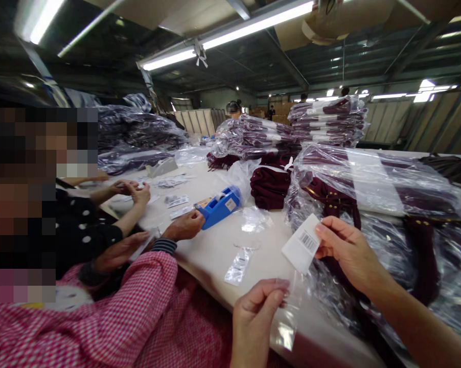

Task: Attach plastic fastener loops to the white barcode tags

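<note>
Apparently to keep its barcode [308, 240] uncovered, the right hand [347, 250] pinches the white card [297, 248] by one edge, at one o'clock from the left hand [255, 317]; that hand grips a clear plastic sleeve [286, 333], letting it hang towards six o'clock.

I see fluorescent tubes [230, 36] lighting a dim hall, glare on plastic wrap [384, 174], soft shading across the tabletop [211, 260], stretched edges, and a pixelated patch at left.
</note>
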`<state>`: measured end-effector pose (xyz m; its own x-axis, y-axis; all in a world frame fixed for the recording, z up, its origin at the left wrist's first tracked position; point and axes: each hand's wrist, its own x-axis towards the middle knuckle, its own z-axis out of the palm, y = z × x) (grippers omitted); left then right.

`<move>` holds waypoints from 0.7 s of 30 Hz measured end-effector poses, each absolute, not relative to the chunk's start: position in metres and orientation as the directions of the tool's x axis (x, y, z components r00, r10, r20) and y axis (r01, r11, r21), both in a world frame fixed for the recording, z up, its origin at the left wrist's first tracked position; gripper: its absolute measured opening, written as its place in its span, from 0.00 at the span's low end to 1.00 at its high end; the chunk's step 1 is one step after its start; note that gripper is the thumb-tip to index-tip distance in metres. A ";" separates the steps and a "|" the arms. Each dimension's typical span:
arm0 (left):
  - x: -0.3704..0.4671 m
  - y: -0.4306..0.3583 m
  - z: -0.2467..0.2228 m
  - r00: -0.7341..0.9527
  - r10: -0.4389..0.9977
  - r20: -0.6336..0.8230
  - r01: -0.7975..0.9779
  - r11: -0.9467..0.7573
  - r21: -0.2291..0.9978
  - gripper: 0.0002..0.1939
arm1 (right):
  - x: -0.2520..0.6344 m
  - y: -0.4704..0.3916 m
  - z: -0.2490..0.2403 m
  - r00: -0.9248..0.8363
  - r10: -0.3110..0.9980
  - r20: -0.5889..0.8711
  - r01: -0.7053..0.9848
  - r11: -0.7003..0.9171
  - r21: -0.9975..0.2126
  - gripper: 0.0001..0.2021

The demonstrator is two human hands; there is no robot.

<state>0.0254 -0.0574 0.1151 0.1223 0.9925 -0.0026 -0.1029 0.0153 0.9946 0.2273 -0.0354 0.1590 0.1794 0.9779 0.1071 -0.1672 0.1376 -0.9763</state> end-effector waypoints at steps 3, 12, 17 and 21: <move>0.024 -0.058 0.115 0.181 0.983 -0.006 -0.168 0.037 0.985 0.06 | 0.228 -0.035 0.158 0.149 0.988 0.030 -0.205 0.060 -0.977 0.11; 0.031 -0.062 0.129 0.281 0.953 0.113 -0.103 -0.087 0.991 0.08 | 0.220 -0.040 0.153 0.044 0.978 0.204 0.271 0.185 -0.945 0.10; 0.038 -0.060 0.126 0.237 0.954 0.183 0.066 -0.204 0.977 0.11 | 0.211 -0.041 0.147 0.030 0.989 0.148 0.204 0.139 -0.969 0.10; 0.039 -0.058 0.120 0.193 0.965 0.179 0.062 -0.195 0.979 0.12 | 0.206 -0.041 0.145 0.001 0.996 0.093 0.081 0.092 -0.992 0.11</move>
